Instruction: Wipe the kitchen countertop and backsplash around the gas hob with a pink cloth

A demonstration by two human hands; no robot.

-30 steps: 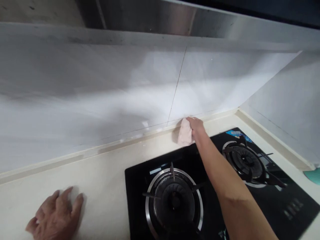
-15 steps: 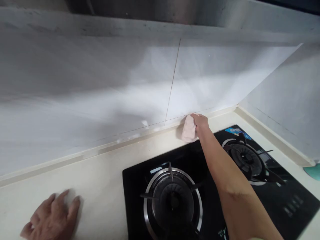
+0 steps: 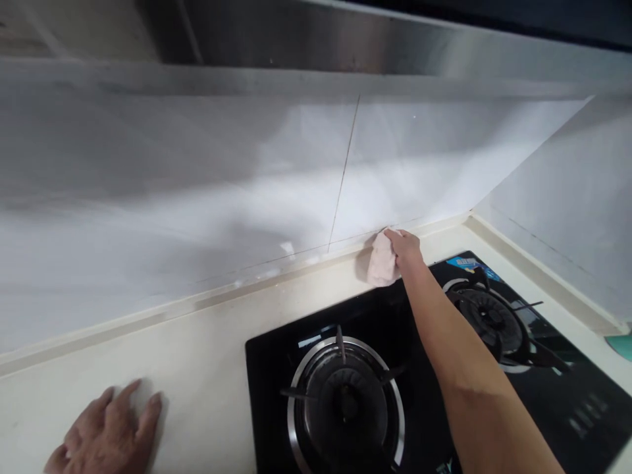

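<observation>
My right hand [image 3: 406, 247] is closed on a pale pink cloth [image 3: 382, 262], pressed at the ledge where the tiled wall meets the counter, just behind the gas stove. Part of the cloth hangs down from the ledge onto the counter strip at the stove's back edge. At the lower left, my left hand [image 3: 108, 431] rests on the cream counter [image 3: 202, 368] with its fingers spread, holding nothing. The black glass gas stove [image 3: 269, 368] lies beneath my right forearm, which crosses it between the two burners.
A metal range hood [image 3: 316, 39] overhangs the wall [image 3: 197, 184]. The near burner [image 3: 345, 401] and far burner [image 3: 488, 316] have raised pan supports. A side wall [image 3: 567, 197] closes the right. Part of a green object [image 3: 621, 346] shows at the right edge.
My right hand and the cloth have shifted slightly right along the back ledge. The view has tilted up a little, showing more of the hood. My left hand stays on the counter.
</observation>
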